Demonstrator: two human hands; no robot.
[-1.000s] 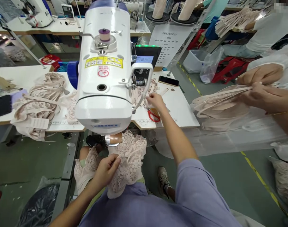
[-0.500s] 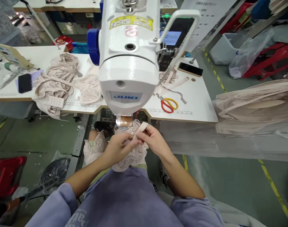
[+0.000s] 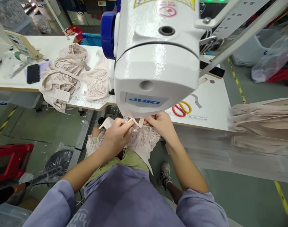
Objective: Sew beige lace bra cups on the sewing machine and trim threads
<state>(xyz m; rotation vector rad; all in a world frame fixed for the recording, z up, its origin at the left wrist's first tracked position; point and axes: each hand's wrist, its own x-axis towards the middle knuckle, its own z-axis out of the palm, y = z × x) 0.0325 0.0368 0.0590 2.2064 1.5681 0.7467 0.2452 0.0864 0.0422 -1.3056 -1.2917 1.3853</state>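
presently | left fingers (image 3: 125, 126) and right fingers (image 3: 151, 119) pinch beige strap (image 3: 141, 123) | sewing machine (image 3: 155, 72) overhangs | scissors (image 3: 182, 109) on table (image 3: 213, 105) nearby

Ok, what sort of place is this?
Most likely a garment factory floor: there's a JUKI sewing machine, a heap of beige garments and yellow floor tape.

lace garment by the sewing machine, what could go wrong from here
Fingers: the left hand and right hand work close below the head of the sewing machine, so a fingertip might get caught if it runs.
Strip: the pale strip is bent between the hands, so it could be sewn crooked.
Fabric: the lace garment hangs loosely, so it might drag or bunch.
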